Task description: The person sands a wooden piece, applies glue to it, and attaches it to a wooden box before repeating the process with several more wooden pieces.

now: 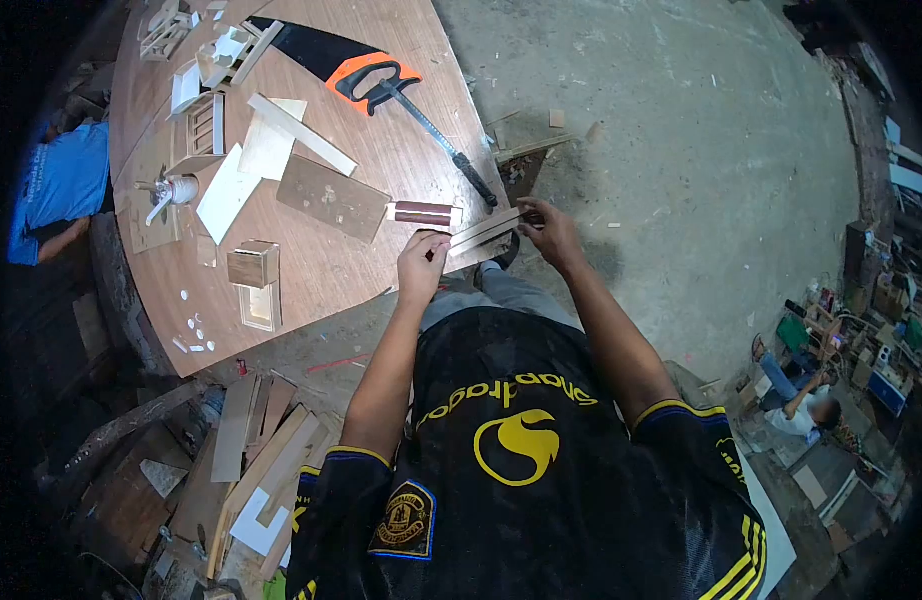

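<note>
Two narrow wooden strips (484, 231) lie side by side over the table's near right edge, spanning the space between my hands. My left hand (423, 263) is closed on their left end, fingers bent. At their right end my right hand (548, 233) pinches the strips between thumb and fingers. Just beyond my left hand lies a dark red and white block (424, 213). The black handle end of a metal rod (475, 182) points toward the strips from above.
On the wooden table (321, 270) are an orange-handled saw (326, 58), a brown board (331, 196), pale wood pieces, a spool (182, 190) and small boxes (255, 267). A person in blue (69, 185) is at the left; another person (803, 411) sits at the lower right.
</note>
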Demonstrator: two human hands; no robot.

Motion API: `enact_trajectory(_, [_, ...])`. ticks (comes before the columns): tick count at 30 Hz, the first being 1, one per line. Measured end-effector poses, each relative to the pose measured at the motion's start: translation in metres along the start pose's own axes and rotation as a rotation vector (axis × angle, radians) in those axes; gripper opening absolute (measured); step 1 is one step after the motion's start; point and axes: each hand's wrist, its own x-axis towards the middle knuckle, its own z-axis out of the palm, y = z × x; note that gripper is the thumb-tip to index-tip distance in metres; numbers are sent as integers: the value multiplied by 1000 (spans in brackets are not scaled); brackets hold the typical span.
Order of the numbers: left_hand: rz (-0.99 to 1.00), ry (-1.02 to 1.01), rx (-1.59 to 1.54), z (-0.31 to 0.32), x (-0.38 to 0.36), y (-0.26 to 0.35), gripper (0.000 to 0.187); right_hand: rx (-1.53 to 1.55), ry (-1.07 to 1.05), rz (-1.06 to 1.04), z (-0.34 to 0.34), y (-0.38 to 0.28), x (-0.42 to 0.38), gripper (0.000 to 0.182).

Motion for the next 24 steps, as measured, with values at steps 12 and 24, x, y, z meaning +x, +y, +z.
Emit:
enact_trajectory(12, [57,-11,-50,1,-21,-3,28,-97,-26,-16,1,-5,0,43])
enact_trajectory(24, [67,44,46,7,-24,-2,33,-23,-27,0,6,2,1,42])
